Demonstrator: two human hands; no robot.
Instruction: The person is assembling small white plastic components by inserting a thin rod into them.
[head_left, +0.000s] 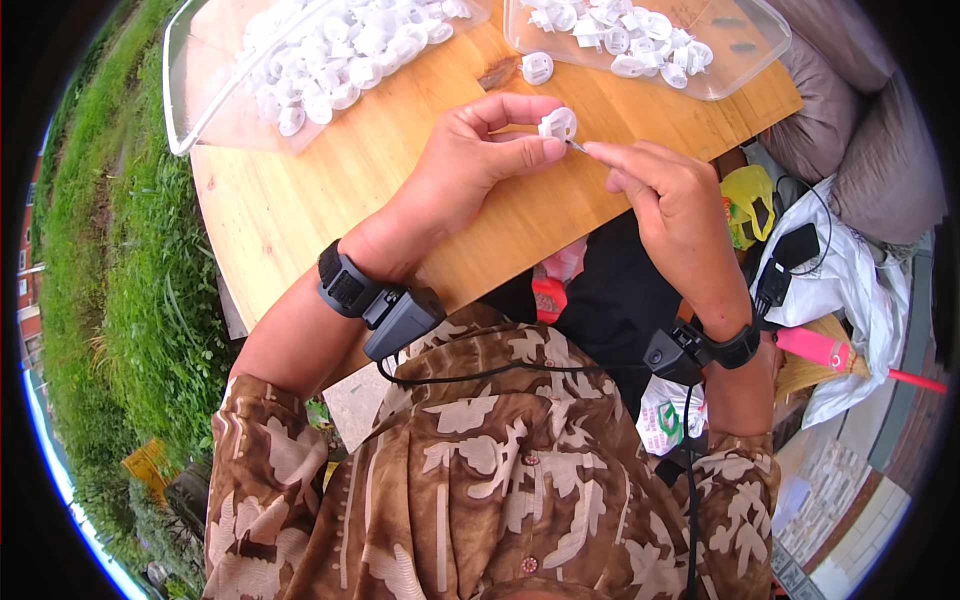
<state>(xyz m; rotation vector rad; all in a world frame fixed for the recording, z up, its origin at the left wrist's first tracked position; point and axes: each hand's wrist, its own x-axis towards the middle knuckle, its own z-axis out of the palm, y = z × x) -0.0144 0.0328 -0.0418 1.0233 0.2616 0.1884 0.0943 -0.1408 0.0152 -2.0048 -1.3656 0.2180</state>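
Note:
My left hand (455, 170) pinches a small round white plastic part (557, 123) between thumb and index finger, just above the wooden table. From the right, my right hand (675, 195) grips a thin dark metal tool (575, 146), its tip at the lower edge of the part. Most of the tool is hidden by my fingers, so its kind does not show. A similar loose white part (537, 68) lies on the table beyond my left hand.
Two clear plastic bins, one at far left (180, 100) and one at far right (715, 92), hold heaps of white parts. Beneath them is a wooden table (310, 215). Cables run between the black wrist devices (405, 320). A pink bottle (815, 347) and bags sit at right.

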